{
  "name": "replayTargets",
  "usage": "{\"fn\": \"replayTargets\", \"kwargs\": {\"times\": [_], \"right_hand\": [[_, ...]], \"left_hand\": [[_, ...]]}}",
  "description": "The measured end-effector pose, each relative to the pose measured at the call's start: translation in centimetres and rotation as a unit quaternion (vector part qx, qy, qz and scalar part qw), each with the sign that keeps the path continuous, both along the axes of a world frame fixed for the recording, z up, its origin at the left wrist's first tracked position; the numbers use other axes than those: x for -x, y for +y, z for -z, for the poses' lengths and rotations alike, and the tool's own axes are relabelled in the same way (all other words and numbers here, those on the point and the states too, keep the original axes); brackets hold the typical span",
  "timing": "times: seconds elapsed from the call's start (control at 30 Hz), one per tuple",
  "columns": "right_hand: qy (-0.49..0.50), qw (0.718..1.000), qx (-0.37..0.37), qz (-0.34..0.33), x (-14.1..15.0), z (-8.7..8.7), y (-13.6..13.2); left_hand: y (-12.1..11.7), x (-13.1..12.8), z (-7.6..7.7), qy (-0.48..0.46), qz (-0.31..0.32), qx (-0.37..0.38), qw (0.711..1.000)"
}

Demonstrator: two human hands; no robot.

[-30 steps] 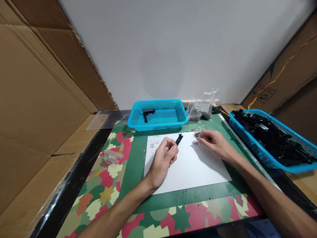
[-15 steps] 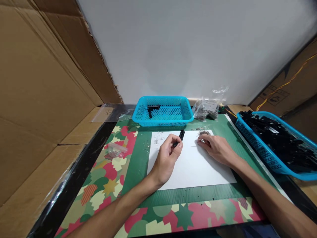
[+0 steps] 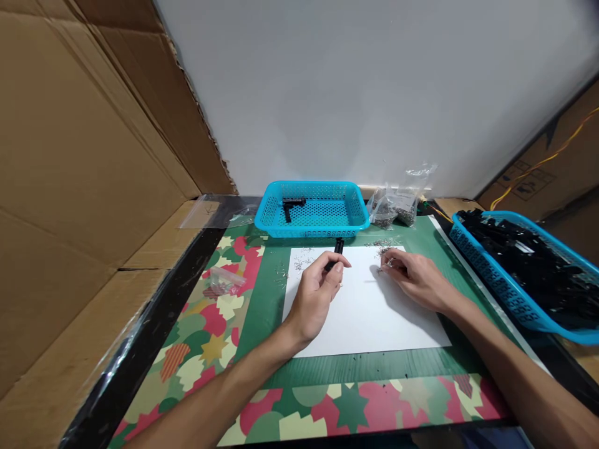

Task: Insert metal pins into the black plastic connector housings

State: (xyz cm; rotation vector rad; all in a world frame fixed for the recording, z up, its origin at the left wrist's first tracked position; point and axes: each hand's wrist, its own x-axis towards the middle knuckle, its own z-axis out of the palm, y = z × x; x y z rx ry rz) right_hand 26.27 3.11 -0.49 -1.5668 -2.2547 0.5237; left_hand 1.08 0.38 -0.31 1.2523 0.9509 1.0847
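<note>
My left hand [image 3: 318, 293] is closed around a small black plastic part [image 3: 337, 247] that sticks out past my fingers, over the white sheet [image 3: 365, 312]. My right hand [image 3: 414, 277] rests on the sheet's upper right with its fingertips pinched at a little heap of small silvery metal pieces [image 3: 384, 252]. What the fingertips hold is too small to name. More silvery pieces [image 3: 302, 260] lie scattered on the sheet's upper left.
A blue basket [image 3: 312, 209] with one black part [image 3: 292, 204] stands behind the sheet. A second blue basket [image 3: 519, 274] full of black parts sits at the right. Clear bags of metal pieces [image 3: 395, 206] lie between them. Cardboard walls stand left; a small bag [image 3: 219, 284] lies on the patterned mat.
My left hand turned the black part more upright and shifted slightly right. My right hand drew its fingers together at the metal pieces. The view drifted left.
</note>
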Motion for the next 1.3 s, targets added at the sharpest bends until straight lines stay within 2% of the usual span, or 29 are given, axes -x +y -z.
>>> {"fn": "replayTargets", "kwargs": {"times": [0.2, 0.4, 0.47, 0.53, 0.67, 0.77, 0.87, 1.03, 1.3], "right_hand": [[-0.039, 0.999, 0.004, -0.023, -0.8, -0.4, -0.1], [-0.009, 0.996, -0.031, 0.080, -0.4, 0.1, 0.6], [-0.011, 0.996, -0.034, 0.086, 0.3, -0.2, 0.7], [-0.006, 0.998, -0.030, 0.056, 1.4, -0.9, 0.7], [0.007, 0.998, 0.025, -0.056, 4.1, -2.2, 0.5], [0.026, 0.990, 0.069, -0.122, 6.0, -2.1, 0.5], [0.053, 0.988, 0.079, -0.118, 6.9, -1.1, 0.4], [0.063, 0.991, 0.069, -0.099, 6.9, 0.2, 0.0], [0.029, 0.990, 0.080, -0.115, 6.6, -0.3, -0.9]], "left_hand": [[1.1, 1.0, -1.1, -0.047, -0.073, -0.016, 0.996], [1.9, 1.7, -1.3, -0.079, -0.111, -0.011, 0.991], [1.9, 1.9, -1.5, -0.080, -0.110, -0.021, 0.990], [2.0, 2.1, -1.8, -0.084, -0.106, -0.030, 0.990], [2.2, 2.7, -2.1, -0.095, -0.111, -0.038, 0.989], [2.3, 3.0, -2.0, -0.094, -0.117, -0.037, 0.988], [2.4, 3.1, -1.6, -0.074, -0.120, -0.047, 0.989], [2.1, 3.2, -1.3, -0.017, -0.109, -0.077, 0.991], [2.3, 3.4, -0.9, 0.023, -0.115, -0.091, 0.989]]}}
